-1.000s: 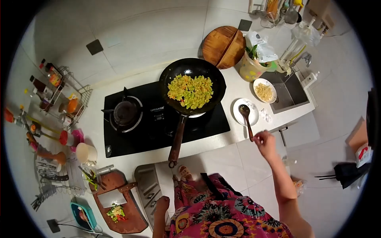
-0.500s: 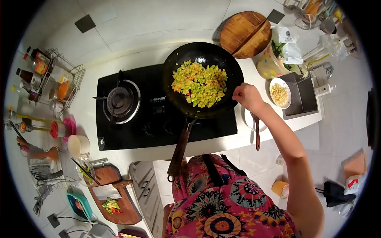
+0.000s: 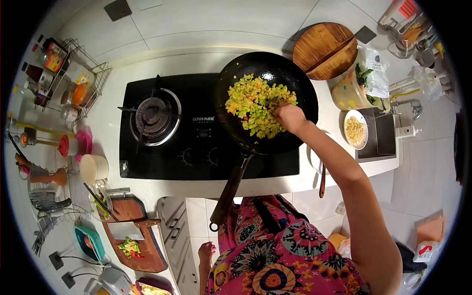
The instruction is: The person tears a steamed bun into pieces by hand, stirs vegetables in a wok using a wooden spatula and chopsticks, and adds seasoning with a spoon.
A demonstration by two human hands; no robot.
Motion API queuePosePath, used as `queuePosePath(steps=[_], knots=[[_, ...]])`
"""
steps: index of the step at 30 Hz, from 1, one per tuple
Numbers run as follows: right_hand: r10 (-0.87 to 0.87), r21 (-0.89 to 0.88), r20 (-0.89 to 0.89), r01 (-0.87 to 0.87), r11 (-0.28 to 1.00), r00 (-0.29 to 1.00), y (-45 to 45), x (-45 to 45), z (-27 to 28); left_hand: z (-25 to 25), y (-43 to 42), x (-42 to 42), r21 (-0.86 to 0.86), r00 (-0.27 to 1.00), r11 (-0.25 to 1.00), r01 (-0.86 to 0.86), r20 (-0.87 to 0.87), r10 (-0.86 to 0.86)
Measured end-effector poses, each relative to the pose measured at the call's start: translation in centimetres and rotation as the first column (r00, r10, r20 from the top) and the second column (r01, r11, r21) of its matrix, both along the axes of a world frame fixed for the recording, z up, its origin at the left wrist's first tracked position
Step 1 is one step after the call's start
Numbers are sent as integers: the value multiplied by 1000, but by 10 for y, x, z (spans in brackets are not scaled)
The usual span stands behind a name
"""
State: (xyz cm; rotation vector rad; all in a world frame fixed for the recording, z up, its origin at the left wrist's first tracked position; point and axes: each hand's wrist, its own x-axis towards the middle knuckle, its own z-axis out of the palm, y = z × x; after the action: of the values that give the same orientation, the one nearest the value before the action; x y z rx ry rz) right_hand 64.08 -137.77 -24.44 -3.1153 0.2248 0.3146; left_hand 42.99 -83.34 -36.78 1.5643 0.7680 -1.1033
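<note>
R hand [image 3: 290, 117]: reaching into wok [image 3: 309, 96], fingers curling by diced veg [image 3: 258, 105]; can't tell if gripping any. L hand [image 3: 207, 251]: hanging low, grip unclear. Veg: sitting in wok, dicing apparently done; cooking left, unclear. Chopped bits [image 3: 130, 247]: lying apart on board [image 3: 150, 255].
</note>
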Motion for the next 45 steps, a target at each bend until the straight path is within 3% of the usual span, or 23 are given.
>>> queuePosePath(steps=[3, 7, 11, 14, 18, 24, 25, 30, 31, 33, 34, 35, 36, 38, 41, 44, 45], knots=[[-46, -49, -108, 41, 998, 993, 15, 8, 11, -4, 2, -4, -23, 996, 998, -55, -75, 53], [-52, -103, -137, 38, 994, 989, 22, 10, 11, 23, -8, -2, 109, 992, 986, 124, -33, -121], [-31, -118, -90, 20, 993, 995, 17, 9, 1, 10, 5, -14, 58, 996, 997, 60, -65, -56], [-102, -14, -37, 101, 995, 994, 13, 6, 9, 3, 8, -19, 39, 999, 998, -40, -22, 41], [-80, -52, -94, 76, 996, 992, 16, 5, 14, -25, 21, -15, -130, 976, 969, -211, -87, 200], [-36, -186, -209, -3, 983, 977, 28, 12, 6, -35, 26, -5, -78, 992, 989, -124, -3, 124], [-29, -175, -212, -9, 984, 977, 28, 12, 6, -32, 23, -5, -9, 992, 992, -128, 21, 128], [-50, -115, -144, 33, 993, 988, 32, 12, 27, -25, 24, -9, -24, 991, 991, -132, -42, 131], [-127, 124, -72, 135, 983, 989, 31, 9, 36, -24, 26, -13, -22, 992, 993, -118, -44, 117], [-319, 578, 15, 252, 776, 948, 28, 1, 63, -14, 25, -13, -18, 985, 992, -128, -120, 125], [-447, 786, -144, 377, 490, 883, 32, -5, 79, -6, 23, -11, -21, 980, 991, -129, -158, 124], [-506, 883, -329, 450, 135, 797, 40, -13, 99, -3, 21, -9, -25, 974, 992, -122, -195, 114], [-487, 855, -516, 459, -241, 705, 48, -23, 115, 0, 20, -6, -30, 967, 993, -114, -232, 104], [-369, 799, -541, 323, -508, 756, 58, -41, 131, -126, 82, -64, -208, 959, 976, -57, -285, -4], [-322, 778, -503, 258, -574, 802, 80, -63, 170, -143, 94, -52, -446, 960, 893, 59, -220, -173], [-233, 859, -286, 141, -492, 929, 112, -88, 227, -149, 99, -26, -562, 914, 765, -316, -397, 86], [-103, 854, -229, 149, -498, 968, 123, -97, 253, -151, 91, -24, -255, 976, 964, -77, -217, 20]])
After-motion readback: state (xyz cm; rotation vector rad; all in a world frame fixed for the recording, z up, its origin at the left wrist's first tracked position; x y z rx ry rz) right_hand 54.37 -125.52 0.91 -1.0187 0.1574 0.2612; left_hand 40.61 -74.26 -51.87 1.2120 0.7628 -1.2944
